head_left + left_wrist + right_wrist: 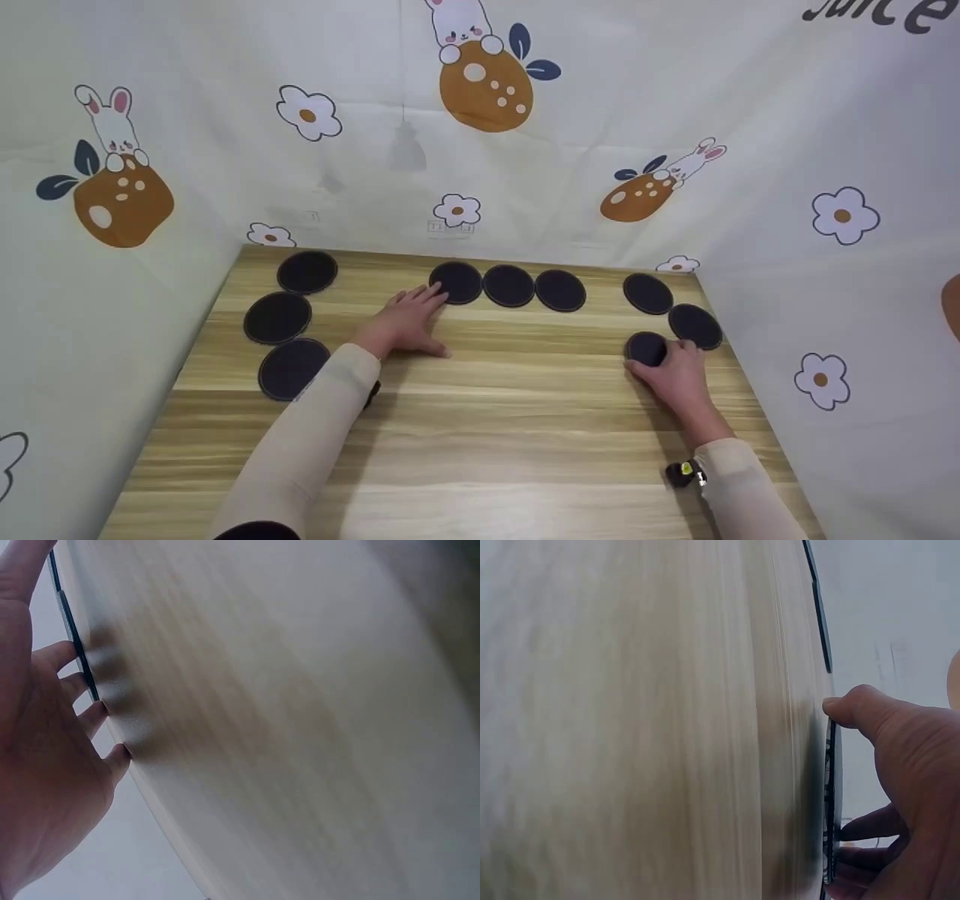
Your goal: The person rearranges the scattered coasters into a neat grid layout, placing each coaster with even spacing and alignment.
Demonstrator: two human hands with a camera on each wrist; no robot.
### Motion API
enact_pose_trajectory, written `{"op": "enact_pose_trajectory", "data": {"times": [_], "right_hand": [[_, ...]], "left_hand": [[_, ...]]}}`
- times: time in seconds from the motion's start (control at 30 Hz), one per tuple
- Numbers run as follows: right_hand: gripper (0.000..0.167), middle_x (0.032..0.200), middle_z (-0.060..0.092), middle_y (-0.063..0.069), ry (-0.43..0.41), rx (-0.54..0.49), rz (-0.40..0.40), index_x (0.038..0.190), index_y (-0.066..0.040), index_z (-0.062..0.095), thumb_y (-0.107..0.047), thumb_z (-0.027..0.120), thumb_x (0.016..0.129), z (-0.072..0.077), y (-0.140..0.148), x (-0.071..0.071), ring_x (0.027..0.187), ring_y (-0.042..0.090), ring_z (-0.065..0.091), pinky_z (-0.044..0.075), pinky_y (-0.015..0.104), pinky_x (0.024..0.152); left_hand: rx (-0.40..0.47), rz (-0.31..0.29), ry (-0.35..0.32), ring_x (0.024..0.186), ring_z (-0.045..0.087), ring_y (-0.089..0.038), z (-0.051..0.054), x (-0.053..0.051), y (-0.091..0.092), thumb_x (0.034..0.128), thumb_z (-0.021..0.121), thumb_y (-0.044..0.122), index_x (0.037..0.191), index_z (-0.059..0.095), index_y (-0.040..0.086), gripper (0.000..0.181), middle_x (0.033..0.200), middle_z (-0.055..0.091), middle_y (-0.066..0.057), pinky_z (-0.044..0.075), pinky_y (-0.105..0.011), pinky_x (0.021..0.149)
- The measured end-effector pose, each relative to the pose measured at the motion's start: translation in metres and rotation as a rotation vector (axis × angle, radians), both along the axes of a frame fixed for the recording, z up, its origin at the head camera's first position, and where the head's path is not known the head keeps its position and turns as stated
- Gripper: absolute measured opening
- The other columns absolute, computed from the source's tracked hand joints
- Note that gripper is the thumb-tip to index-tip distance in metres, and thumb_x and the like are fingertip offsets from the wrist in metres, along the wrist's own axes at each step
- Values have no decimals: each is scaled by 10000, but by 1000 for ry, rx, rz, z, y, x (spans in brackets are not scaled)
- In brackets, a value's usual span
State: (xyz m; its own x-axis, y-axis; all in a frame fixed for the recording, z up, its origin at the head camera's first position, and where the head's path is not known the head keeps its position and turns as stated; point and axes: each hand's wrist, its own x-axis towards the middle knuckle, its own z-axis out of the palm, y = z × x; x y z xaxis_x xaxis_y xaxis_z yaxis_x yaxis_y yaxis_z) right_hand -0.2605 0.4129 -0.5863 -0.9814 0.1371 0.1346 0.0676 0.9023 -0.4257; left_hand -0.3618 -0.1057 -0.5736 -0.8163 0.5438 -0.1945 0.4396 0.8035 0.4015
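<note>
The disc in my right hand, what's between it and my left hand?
Just bare tabletop: in the head view, nothing lies between the disc your right hand pinches and your left hand.

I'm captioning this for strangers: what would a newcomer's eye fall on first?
Probably the black discs, grouped in threes at the left, back and right of the wood-grain table. Next, the right hand grips the nearest disc of the right group, while the left hand touches the leftmost disc of the back row. Behind, a pale sheet shows bunnies on orange-brown fruit.
</note>
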Motion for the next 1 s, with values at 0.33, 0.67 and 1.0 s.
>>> {"op": "enact_pose_trajectory", "data": {"times": [0.33, 0.67, 1.0], "right_hand": [[901, 1341, 533, 402, -5, 0, 37, 1411, 209, 593, -443, 913, 877, -1, -27, -9, 1279, 551, 466, 415, 652, 1103], [915, 1370, 529, 361, -8, 4, 89, 1450, 170, 591, -452, 916, 862, 1, -56, -22, 1295, 522, 470, 455, 634, 1100], [931, 1382, 538, 341, 2, -6, 161, 1443, 172, 595, -446, 933, 835, 4, -91, -32, 1306, 490, 467, 480, 596, 1100]], "left_hand": [[13, 3, -7, 1691, 136, -410, 2, 1, 0, 860, 880, 648, 1752, 305, 90, 1198, 1848, 140, -139, 107, -683, 1330], [-4, 0, 2, 1690, 138, -414, 0, -1, 0, 867, 866, 656, 1753, 300, 91, 1194, 1848, 141, -141, 117, -692, 1325], [4, -7, -3, 1694, 117, -410, -3, -2, -1, 875, 856, 663, 1761, 277, 100, 1200, 1852, 123, -134, 100, -680, 1332]]}}
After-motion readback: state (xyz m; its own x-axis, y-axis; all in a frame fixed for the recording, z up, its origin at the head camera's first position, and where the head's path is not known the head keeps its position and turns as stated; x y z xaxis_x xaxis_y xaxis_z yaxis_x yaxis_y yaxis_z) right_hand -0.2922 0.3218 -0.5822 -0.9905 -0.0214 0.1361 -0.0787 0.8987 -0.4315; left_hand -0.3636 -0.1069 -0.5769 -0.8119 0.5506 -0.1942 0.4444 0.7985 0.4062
